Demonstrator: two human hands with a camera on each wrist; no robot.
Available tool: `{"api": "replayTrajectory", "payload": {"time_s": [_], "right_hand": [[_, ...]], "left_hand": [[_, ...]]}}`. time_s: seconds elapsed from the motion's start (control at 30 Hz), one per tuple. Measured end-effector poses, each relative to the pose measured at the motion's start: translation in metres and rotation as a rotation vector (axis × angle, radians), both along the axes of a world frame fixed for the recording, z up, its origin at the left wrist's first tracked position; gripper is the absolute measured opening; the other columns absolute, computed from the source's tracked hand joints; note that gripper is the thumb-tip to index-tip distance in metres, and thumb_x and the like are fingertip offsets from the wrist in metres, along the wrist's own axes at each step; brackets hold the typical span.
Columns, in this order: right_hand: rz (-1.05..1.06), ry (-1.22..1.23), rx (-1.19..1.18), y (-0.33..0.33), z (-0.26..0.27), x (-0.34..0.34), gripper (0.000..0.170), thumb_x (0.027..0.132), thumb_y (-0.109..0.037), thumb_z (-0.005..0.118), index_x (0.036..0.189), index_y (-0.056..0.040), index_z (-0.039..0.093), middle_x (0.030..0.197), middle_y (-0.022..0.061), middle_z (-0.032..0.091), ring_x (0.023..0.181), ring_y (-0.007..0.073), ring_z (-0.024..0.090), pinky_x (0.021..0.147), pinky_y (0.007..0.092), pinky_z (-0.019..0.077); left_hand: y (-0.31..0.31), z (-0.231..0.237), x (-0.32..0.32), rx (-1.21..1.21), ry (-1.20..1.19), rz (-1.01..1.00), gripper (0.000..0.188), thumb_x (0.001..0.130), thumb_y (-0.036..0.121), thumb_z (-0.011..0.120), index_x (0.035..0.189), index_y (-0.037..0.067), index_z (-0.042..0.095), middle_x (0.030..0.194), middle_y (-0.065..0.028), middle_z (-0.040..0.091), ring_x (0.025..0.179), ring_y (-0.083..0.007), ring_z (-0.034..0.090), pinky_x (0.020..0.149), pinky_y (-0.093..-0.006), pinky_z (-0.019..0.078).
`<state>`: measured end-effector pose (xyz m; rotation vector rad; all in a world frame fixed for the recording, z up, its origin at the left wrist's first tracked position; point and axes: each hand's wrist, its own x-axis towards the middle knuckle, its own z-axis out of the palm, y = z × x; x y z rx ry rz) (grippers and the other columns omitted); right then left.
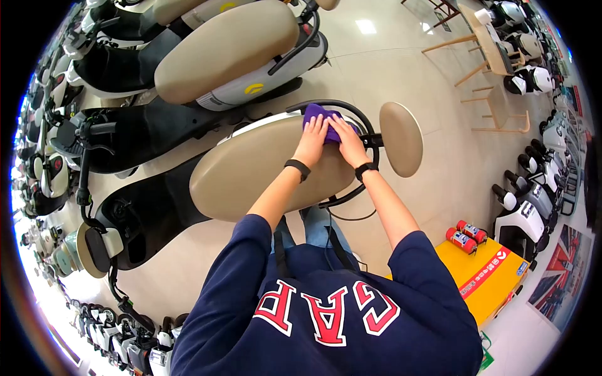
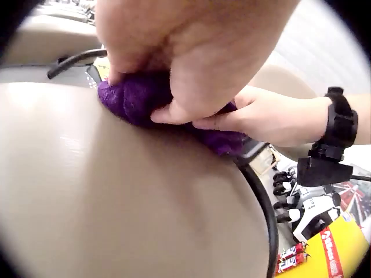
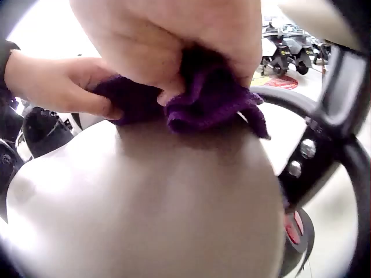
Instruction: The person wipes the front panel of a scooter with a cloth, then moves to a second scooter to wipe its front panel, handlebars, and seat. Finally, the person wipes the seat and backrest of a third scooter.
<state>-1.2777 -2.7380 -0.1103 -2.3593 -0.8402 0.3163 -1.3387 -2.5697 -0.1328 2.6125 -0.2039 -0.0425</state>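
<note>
A purple cloth (image 1: 316, 109) lies bunched near the rear end of a beige scooter seat (image 1: 244, 166). My left hand (image 1: 310, 144) holds its left part, thumb and fingers closed on the folds of cloth (image 2: 136, 101) in the left wrist view. Close beside it, my right hand (image 1: 348, 143) grips the other part, with a loose corner of cloth (image 3: 214, 110) sticking out past the fingers in the right wrist view. Both hands are over the far side of the seat. The palms hide some of the cloth.
A black rail (image 1: 367, 122) curves round the seat's rear, with a beige backrest pad (image 1: 401, 139) behind it. Another scooter seat (image 1: 226, 50) stands just beyond. Red fire extinguishers (image 1: 461, 240) sit on a yellow box (image 1: 495, 276) at right. A wooden chair (image 1: 498, 106) stands farther off.
</note>
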Motion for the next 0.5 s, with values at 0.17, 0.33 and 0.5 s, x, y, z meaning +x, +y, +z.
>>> {"api": "replayTrajectory", "payload": {"time_s": [0.17,0.33,0.5], "right_hand": [[-0.191,0.142,0.114,-0.053,0.001,-0.031,0.088,0.074,0.024,0.047,0.153,-0.0148,0.042,0.160,0.0123,0.039,0.140,0.0356,0.045,0.113,0.0408,0.0429],[-0.295,0.127,0.090,-0.060,0.007,-0.066,0.094,0.074,0.023,0.049,0.158,-0.0163,0.034,0.162,0.0112,0.036,0.143,0.0358,0.042,0.114,0.0422,0.0420],[-0.305,0.095,0.073,-0.064,0.013,-0.099,0.095,0.077,0.023,0.049,0.160,-0.0158,0.027,0.166,0.0142,0.026,0.146,0.0356,0.038,0.116,0.0420,0.0402]], "left_hand": [[-0.056,0.013,-0.002,0.228,0.016,-0.120,0.081,0.083,0.003,0.063,0.157,0.001,0.029,0.164,-0.0208,0.025,0.151,-0.0396,0.025,0.124,-0.0490,0.0234],[-0.070,0.019,-0.024,0.254,-0.005,-0.150,0.079,0.087,0.008,0.060,0.159,0.003,0.026,0.166,-0.0164,0.024,0.153,-0.0334,0.026,0.125,-0.0434,0.0237],[-0.070,0.022,-0.048,0.262,-0.023,-0.208,0.075,0.090,0.011,0.058,0.159,0.005,0.027,0.166,-0.0142,0.025,0.153,-0.0303,0.026,0.125,-0.0413,0.0234]]}}
